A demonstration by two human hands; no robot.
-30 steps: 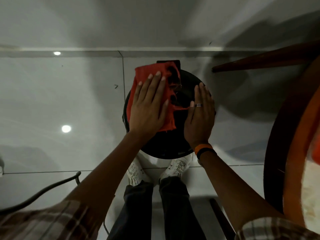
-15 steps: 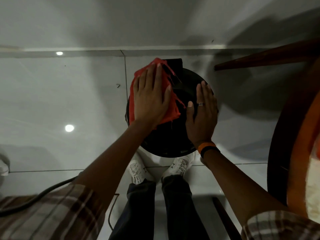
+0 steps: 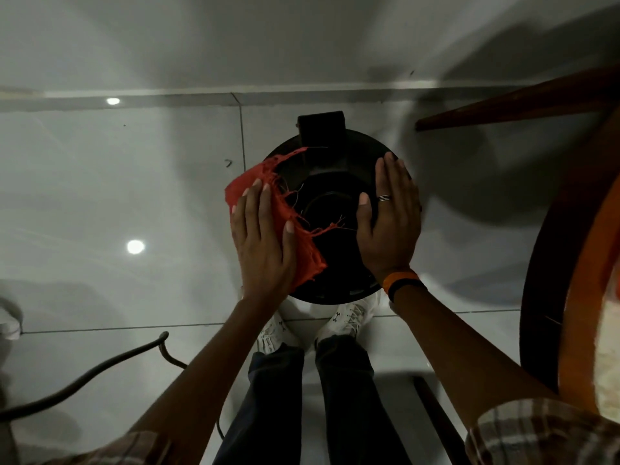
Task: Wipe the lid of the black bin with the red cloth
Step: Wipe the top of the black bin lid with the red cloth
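The round lid of the black bin [image 3: 330, 182] lies below me on the pale tiled floor, its hinge block at the far edge. My left hand [image 3: 263, 243] presses the frayed red cloth [image 3: 302, 245] flat against the lid's left rim; part of the cloth hangs past the edge. My right hand [image 3: 389, 223], with a ring and an orange-and-black wristband, rests flat on the lid's right side, fingers together, holding nothing.
A dark wooden chair or table frame [image 3: 550, 263] with an orange rim curves along the right. A black cable [image 3: 100, 370] runs over the floor at lower left. My white shoes [image 3: 345, 322] stand just behind the bin. The wall skirting [image 3: 167, 95] is beyond.
My left hand has dragged the red cloth from the lid's far centre down to its left rim. The right hand has stayed on the right side.
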